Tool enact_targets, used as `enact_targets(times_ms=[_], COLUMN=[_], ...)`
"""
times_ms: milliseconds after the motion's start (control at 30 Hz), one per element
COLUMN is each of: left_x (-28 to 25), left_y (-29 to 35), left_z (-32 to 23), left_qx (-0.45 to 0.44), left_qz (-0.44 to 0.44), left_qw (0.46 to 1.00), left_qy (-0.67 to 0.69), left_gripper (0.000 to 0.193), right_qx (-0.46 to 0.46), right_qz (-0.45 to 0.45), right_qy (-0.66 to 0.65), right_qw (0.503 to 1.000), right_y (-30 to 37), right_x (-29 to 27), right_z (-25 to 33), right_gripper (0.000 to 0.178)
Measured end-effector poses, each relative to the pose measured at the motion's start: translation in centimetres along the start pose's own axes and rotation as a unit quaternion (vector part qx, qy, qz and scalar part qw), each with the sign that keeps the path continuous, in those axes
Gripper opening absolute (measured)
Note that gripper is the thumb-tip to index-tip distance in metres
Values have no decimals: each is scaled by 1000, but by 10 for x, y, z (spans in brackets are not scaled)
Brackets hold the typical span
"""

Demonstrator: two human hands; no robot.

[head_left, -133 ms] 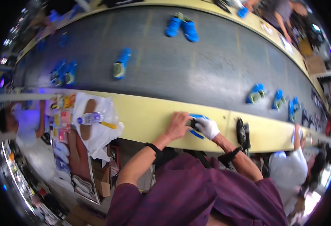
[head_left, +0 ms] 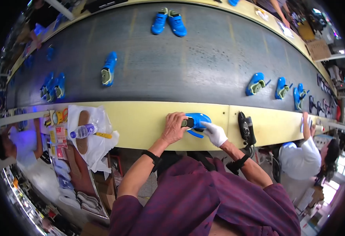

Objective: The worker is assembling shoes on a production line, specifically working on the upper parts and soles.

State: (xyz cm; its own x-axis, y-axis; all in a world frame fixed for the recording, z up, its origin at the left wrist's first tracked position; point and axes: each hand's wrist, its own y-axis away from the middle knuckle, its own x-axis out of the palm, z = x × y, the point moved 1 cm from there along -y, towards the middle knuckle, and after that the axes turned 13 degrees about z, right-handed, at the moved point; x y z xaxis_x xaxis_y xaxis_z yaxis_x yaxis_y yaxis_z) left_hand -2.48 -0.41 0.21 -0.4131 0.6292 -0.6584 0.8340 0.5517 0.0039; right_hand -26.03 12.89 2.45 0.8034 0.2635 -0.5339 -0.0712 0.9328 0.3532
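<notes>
A blue shoe with a dark opening lies on the pale yellow ledge in front of me, its toe to the right. Bare, my left hand is closed round its heel end, the fingers over the top. A loose blue strap sticks out on the near side. My right hand wears a white glove; its fingers reach to the shoe's near side by the toe, the index stretched out. The glove's folded fingers are partly hidden, and I see nothing held in them.
Beyond the ledge, a dark belt carries several blue shoes. Right of my hands lies a black tool with a hose. To the left are a plastic bottle, an insole and a yellow cutter. People work on both sides.
My gloved right hand has drawn back from over the shoe, uncovering its blue upper. My left hand stays at the heel. The whole view has shifted, and the belt shoes appear further left.
</notes>
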Motion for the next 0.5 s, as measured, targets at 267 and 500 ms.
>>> enact_targets(times_ms=[267, 500], left_x=[13, 11], left_y=[-7, -10], left_z=[-14, -15], left_qx=[-34, -26], left_qz=[20, 52], left_qw=[999, 998], left_qy=[27, 13], left_gripper=[59, 54], right_qx=[-3, 6], right_qz=[-63, -148], right_qy=[-114, -146], right_qw=[991, 978], right_y=[5, -25], right_x=[33, 30], right_z=[21, 22], right_gripper=[20, 10])
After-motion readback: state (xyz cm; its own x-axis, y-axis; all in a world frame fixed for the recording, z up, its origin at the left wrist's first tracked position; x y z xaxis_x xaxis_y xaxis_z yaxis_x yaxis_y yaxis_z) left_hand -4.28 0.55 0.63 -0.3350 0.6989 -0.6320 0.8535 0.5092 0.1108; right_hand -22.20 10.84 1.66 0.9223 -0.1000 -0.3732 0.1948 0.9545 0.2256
